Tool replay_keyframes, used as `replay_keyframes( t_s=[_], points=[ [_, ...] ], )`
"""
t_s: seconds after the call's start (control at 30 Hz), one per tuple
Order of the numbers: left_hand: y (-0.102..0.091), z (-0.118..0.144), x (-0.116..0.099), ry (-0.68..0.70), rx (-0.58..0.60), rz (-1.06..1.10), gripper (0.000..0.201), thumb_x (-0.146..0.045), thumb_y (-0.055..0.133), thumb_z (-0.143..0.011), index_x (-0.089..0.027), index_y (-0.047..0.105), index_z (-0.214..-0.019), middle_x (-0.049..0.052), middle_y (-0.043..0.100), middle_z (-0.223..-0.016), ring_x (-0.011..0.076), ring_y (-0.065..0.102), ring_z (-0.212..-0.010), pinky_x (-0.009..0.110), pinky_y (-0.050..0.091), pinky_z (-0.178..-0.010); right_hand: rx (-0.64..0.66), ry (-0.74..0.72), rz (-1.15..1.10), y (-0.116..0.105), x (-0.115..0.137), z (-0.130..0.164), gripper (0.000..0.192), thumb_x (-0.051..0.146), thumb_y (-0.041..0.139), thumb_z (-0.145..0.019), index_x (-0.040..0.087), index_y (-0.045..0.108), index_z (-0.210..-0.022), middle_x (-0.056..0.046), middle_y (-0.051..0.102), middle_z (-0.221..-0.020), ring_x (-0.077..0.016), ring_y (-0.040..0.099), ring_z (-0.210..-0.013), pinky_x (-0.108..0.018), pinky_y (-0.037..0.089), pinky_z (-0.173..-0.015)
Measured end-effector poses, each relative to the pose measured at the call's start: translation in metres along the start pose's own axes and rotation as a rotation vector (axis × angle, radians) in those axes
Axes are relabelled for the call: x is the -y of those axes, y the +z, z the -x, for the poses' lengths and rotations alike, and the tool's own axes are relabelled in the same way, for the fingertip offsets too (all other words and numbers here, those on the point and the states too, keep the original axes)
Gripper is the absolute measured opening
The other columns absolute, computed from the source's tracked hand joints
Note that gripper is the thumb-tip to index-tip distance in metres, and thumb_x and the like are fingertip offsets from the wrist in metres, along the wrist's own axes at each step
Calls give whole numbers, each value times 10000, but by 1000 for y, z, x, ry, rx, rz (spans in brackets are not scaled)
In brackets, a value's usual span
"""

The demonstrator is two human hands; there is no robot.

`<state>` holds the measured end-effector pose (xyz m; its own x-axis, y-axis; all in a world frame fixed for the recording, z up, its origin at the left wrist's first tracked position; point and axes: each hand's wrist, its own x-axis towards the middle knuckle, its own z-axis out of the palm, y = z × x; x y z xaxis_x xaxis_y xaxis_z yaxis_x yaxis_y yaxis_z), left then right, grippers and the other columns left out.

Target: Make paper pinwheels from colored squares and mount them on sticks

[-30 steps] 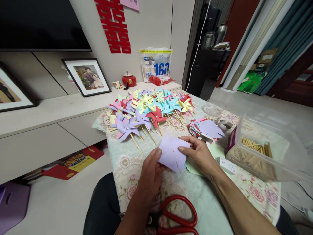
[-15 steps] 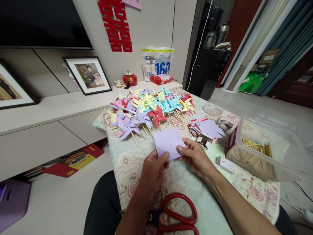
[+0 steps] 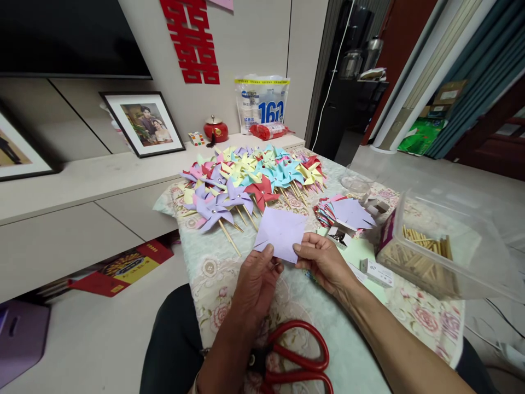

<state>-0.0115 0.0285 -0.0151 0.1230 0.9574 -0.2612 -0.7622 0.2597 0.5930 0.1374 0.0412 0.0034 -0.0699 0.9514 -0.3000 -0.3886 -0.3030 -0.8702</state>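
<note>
Both hands hold up a lilac paper square (image 3: 281, 231) with cuts from its corners, above the table. My left hand (image 3: 256, 282) pinches its lower left edge. My right hand (image 3: 324, 260) pinches its lower right edge. Beyond the square lies a heap of finished paper pinwheels (image 3: 250, 178) on wooden sticks, in lilac, red, blue, yellow and pink. A stack of cut coloured paper squares (image 3: 346, 213) lies just right of the held one. Red-handled scissors (image 3: 297, 358) rest on the table near my left forearm.
A clear plastic box of wooden sticks (image 3: 426, 254) stands at the right. The table wears a floral cloth (image 3: 213, 273). Small white boxes (image 3: 377, 271) lie near the plastic box. A low cabinet (image 3: 82, 186) with framed photos runs along the left. A purple bin (image 3: 20, 339) sits on the floor.
The lilac square has been lifted and turned between my hands, from lying tilted low near the table to standing up, facing me. Both hands shifted slightly upward with it.
</note>
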Motion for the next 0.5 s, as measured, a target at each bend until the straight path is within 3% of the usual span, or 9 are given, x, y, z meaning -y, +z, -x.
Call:
replay_keyframes(
  t_s=[0.17,0.33,0.5],
  points=[
    [8,3,2,40,82,-91,243,-243,773,-779,-216,720,-1015,10,733,-943,150,632,-780,256,492,-686,60,22,25,4,-1,3,321,323,934,-560,159,735,-752,-26,741,-667,-112,633,-539,-203,542,-517],
    [11,4,3,102,26,-142,263,-249,795,-733,-233,728,-987,15,753,-1010,206,668,-901,289,524,-787,103,18,69,6,-4,4,318,345,922,-565,167,730,-745,-12,724,-637,-119,619,-537,-219,500,-521],
    [9,3,3,99,8,-117,245,-237,823,-697,-212,727,-921,7,745,-928,193,662,-851,295,521,-785,118,-33,147,4,-6,4,320,386,891,-599,181,710,-764,5,691,-618,-134,603,-550,-252,479,-556]
  ],
)
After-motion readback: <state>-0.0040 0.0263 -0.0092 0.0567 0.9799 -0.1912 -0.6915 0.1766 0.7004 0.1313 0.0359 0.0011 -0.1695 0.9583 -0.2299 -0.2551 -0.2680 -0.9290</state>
